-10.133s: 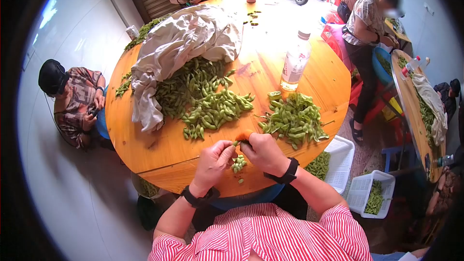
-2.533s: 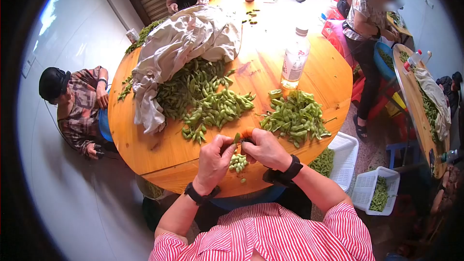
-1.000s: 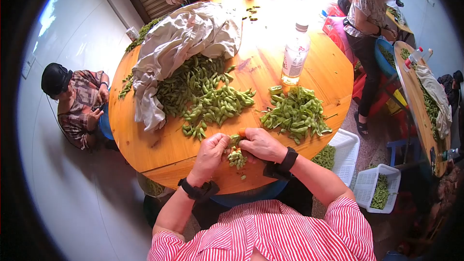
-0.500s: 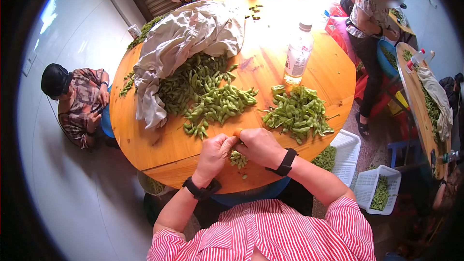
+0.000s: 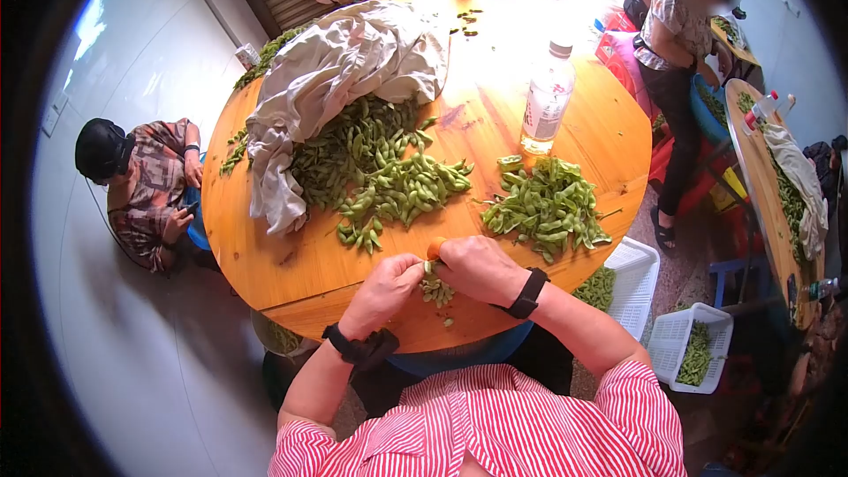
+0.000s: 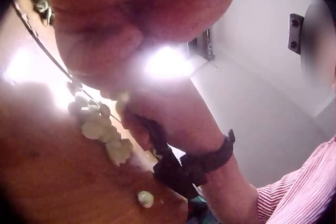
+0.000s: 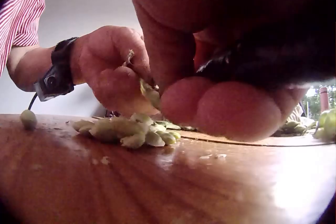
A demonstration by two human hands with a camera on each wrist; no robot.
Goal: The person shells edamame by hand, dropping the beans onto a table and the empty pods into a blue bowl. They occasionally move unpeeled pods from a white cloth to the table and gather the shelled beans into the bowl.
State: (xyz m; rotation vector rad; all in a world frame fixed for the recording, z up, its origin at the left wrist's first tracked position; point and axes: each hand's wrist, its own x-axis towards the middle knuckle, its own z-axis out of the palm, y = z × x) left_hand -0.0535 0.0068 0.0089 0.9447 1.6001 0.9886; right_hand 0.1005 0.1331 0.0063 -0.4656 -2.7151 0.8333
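Note:
My left hand [image 5: 413,276] and right hand [image 5: 447,263] meet at the near edge of the round wooden table [image 5: 265,274]. Together they pinch one green soybean pod [image 7: 149,92], seen between the fingers in the right wrist view. An orange cap [image 5: 435,247] shows at my right thumb. Just under the hands lies a small heap of shelled beans [image 5: 435,291], also seen as beans [image 7: 128,131] and beans [image 6: 100,128]. A single loose bean [image 6: 145,199] lies nearer the edge. Both wrists wear black bands.
A big pile of whole pods [image 5: 380,177] lies under a beige cloth [image 5: 336,71]. Opened pods [image 5: 546,208] lie to the right, behind them a plastic bottle [image 5: 548,97]. White baskets [image 5: 685,349] stand on the floor at right. People sit around the table.
My hands have stayed together at the table's near edge and dropped slightly closer to the bean heap. The pod that stood up between them 2.5 s ago is now mostly hidden.

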